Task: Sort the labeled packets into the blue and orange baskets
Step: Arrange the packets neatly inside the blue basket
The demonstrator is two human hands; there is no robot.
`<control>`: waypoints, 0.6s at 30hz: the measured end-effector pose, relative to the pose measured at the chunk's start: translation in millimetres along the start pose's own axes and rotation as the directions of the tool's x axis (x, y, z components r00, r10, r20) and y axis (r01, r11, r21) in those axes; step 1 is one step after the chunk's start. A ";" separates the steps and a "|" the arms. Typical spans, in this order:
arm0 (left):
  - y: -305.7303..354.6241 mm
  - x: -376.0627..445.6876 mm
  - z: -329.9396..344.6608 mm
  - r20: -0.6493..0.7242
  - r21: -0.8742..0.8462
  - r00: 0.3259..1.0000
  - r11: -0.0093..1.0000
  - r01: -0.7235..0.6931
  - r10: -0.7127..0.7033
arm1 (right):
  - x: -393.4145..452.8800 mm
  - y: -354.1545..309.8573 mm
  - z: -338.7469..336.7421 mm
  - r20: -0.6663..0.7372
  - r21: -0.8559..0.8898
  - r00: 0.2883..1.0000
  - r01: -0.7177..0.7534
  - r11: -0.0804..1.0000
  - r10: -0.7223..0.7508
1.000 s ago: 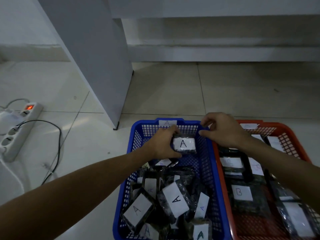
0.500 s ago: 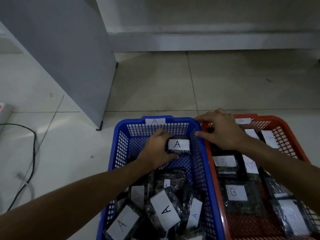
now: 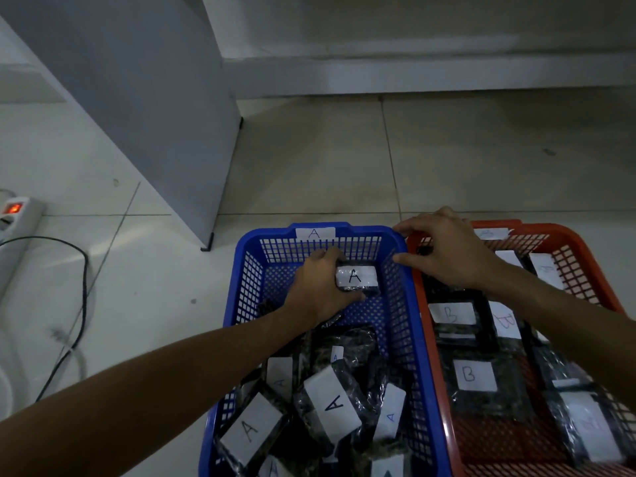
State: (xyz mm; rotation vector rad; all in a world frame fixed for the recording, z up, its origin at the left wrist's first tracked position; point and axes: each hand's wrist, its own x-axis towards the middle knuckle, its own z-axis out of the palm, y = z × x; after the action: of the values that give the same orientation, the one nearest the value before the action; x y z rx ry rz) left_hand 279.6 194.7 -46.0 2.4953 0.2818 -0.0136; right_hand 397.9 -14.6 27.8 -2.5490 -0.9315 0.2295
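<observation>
The blue basket (image 3: pixel 238 266), tagged A on its far rim, stands left of the orange basket (image 3: pixel 557 231) on the floor. My left hand (image 3: pixel 321 290) grips a dark packet with a white A label (image 3: pixel 356 277) low at the far end of the blue basket. Several A packets (image 3: pixel 330 404) lie piled at its near end. My right hand (image 3: pixel 447 251) hovers over the two baskets' adjoining far corners, fingers loosely curved, a fingertip on the blue rim, holding nothing I can see. B packets (image 3: pixel 475 375) fill the orange basket.
A grey cabinet panel (image 3: pixel 155 115) stands on the tiled floor just beyond the blue basket's left corner. A power strip with a lit red switch (image 3: pixel 15 213) and a black cable (image 3: pixel 82 270) lie at the left. A low white step (image 3: pixel 413 74) runs along the back.
My left hand has carried the A packet lower and farther back in the blue basket. My right hand let go of the packet and shifted right, onto the rims between the baskets.
</observation>
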 end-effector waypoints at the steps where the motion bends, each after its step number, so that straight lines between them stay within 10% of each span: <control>1: 0.1 0.1 0.8 -0.003 -0.004 1.000 1.000 0.003 -0.003 | 0.1 0.2 0.0 0.002 0.002 1.000 0.001 1.000 -0.001; 13: 11.3 -26.0 -53.3 0.101 -0.084 0.983 0.986 -0.144 0.153 | -7.9 -23.2 -15.3 0.024 -0.018 0.991 0.131 0.991 -0.131; 18: 23.2 -67.8 -100.7 0.410 -0.196 0.881 0.966 -0.167 0.235 | -32.5 -66.5 -28.6 0.487 0.127 0.797 0.340 0.932 -0.357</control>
State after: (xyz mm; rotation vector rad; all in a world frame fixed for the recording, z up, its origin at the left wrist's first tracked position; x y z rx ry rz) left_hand 212.4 222.2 54.1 2.2774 -0.1597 -0.4374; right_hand 343.0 0.9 82.9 -2.2573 -1.5540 0.8198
